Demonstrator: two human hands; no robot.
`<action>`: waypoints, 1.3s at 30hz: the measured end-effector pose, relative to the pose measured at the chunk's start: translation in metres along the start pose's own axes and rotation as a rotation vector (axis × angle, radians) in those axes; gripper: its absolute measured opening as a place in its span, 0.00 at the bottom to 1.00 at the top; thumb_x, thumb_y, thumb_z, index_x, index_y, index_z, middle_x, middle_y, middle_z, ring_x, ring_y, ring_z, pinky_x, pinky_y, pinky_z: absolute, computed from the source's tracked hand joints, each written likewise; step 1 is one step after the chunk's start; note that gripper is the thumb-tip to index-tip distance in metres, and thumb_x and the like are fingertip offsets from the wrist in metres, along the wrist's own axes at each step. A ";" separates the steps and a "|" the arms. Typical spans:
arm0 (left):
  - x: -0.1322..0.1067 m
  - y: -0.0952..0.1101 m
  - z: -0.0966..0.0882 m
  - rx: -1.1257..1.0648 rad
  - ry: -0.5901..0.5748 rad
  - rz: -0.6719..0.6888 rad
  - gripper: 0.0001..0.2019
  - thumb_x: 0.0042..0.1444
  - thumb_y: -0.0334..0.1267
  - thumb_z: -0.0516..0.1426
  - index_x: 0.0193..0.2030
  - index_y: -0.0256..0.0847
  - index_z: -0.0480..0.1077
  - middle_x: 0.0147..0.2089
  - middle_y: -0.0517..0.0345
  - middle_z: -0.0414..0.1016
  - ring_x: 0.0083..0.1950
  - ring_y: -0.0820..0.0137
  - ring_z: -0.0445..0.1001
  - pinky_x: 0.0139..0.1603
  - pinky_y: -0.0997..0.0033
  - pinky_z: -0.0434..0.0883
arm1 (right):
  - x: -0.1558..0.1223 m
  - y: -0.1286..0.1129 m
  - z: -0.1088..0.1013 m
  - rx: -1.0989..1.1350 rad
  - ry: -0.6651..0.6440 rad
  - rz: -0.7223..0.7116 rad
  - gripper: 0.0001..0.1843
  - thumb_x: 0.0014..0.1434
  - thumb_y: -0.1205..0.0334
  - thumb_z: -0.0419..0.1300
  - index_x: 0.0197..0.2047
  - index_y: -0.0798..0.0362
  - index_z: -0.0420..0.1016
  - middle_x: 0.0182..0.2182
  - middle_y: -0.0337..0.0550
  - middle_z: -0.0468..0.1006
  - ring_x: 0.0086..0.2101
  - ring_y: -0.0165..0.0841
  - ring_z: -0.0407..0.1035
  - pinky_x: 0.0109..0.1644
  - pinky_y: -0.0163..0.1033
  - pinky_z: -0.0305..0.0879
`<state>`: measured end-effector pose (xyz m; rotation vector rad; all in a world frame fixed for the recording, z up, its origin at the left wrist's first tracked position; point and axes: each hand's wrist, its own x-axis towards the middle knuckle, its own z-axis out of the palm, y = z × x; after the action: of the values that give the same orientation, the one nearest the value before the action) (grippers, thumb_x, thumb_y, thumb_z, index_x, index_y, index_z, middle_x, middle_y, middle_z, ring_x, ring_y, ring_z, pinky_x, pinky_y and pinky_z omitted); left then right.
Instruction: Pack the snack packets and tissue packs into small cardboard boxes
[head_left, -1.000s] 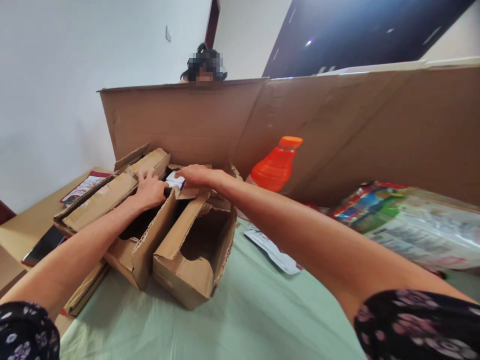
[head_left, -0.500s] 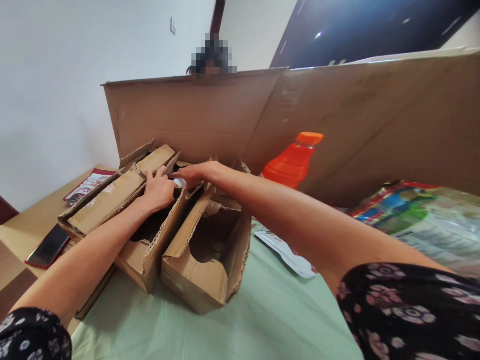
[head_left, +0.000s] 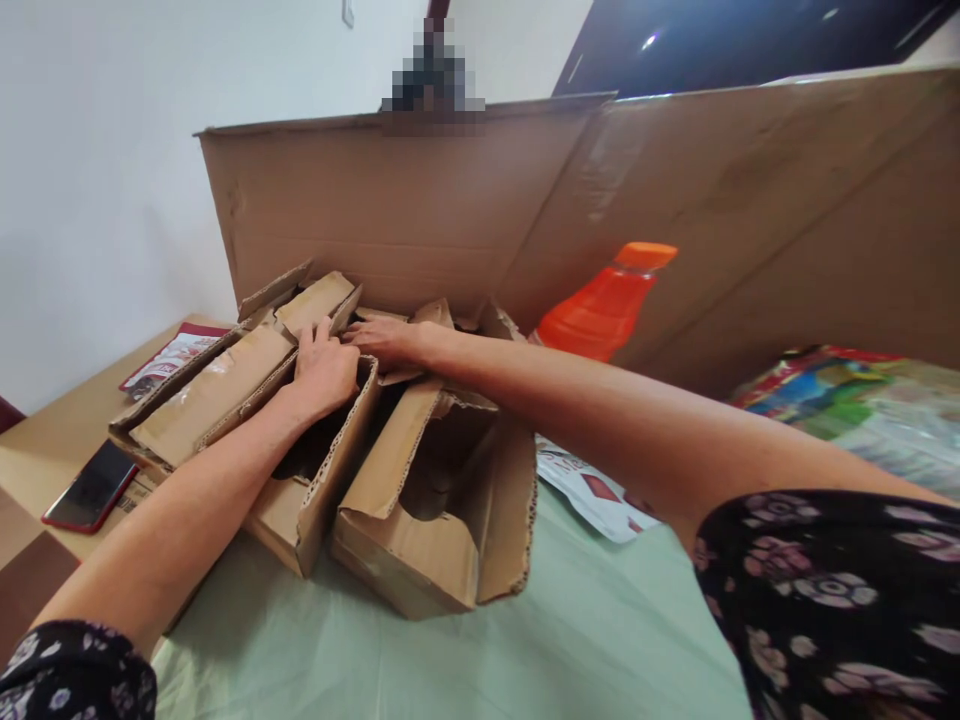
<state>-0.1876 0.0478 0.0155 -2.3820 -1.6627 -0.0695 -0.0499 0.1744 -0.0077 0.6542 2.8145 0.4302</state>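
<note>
Two torn brown cardboard boxes lie side by side on a pale green cloth point(head_left: 465, 660). My left hand point(head_left: 324, 368) rests flat on the top flap of the left box point(head_left: 225, 400), fingers stretched out. My right hand point(head_left: 384, 340) reaches over the right box point(head_left: 420, 530) and presses down at the gap between the two boxes, right beside my left hand. Its fingers are held together and pointed left; nothing shows in them now.
A tall cardboard sheet point(head_left: 525, 200) stands behind the boxes, with a person partly visible above it. An orange bottle point(head_left: 607, 305) leans at its foot. A white and red packet point(head_left: 592, 490) lies on the cloth, colourful plastic bags point(head_left: 847, 400) at right, a phone point(head_left: 90, 485) at left.
A small white and purple item seen under my right fingers one second ago is no longer visible. My right hand moved left and down to meet my left hand. The view shifted closer.
</note>
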 end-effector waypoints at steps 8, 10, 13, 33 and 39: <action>-0.001 -0.002 0.001 0.001 0.016 -0.019 0.12 0.62 0.35 0.56 0.47 0.38 0.79 0.52 0.43 0.83 0.67 0.50 0.63 0.62 0.52 0.59 | -0.014 0.001 -0.006 -0.029 0.119 0.075 0.28 0.62 0.69 0.56 0.65 0.57 0.69 0.63 0.59 0.72 0.63 0.46 0.64 0.58 0.48 0.63; -0.001 -0.002 0.000 -0.006 0.014 -0.047 0.13 0.62 0.34 0.56 0.51 0.35 0.77 0.51 0.41 0.83 0.64 0.51 0.67 0.62 0.52 0.59 | -0.015 0.002 -0.006 -0.015 0.123 0.090 0.29 0.60 0.70 0.57 0.65 0.56 0.70 0.62 0.58 0.73 0.62 0.45 0.65 0.59 0.47 0.63; 0.000 -0.006 0.001 -0.028 0.012 -0.108 0.17 0.62 0.33 0.56 0.56 0.28 0.71 0.50 0.34 0.82 0.59 0.50 0.72 0.60 0.52 0.59 | -0.013 0.002 -0.005 0.012 0.124 0.122 0.30 0.57 0.70 0.59 0.64 0.57 0.72 0.62 0.59 0.74 0.61 0.46 0.67 0.59 0.48 0.64; -0.013 -0.015 -0.007 -0.133 -0.056 -0.036 0.12 0.62 0.35 0.57 0.46 0.50 0.82 0.52 0.49 0.79 0.65 0.50 0.65 0.69 0.34 0.50 | -0.014 0.005 -0.011 0.300 0.044 0.321 0.30 0.56 0.70 0.61 0.63 0.52 0.72 0.56 0.52 0.80 0.53 0.44 0.75 0.51 0.40 0.69; -0.032 -0.011 0.002 -0.103 0.025 -0.003 0.15 0.68 0.34 0.51 0.48 0.48 0.81 0.60 0.48 0.74 0.71 0.52 0.58 0.72 0.38 0.47 | -0.016 0.006 -0.015 0.333 0.086 0.334 0.29 0.57 0.64 0.63 0.62 0.52 0.73 0.56 0.53 0.80 0.53 0.45 0.75 0.52 0.42 0.67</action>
<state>-0.2091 0.0228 0.0096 -2.4422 -1.6900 -0.1897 -0.0375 0.1689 0.0103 1.2102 2.8883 0.0373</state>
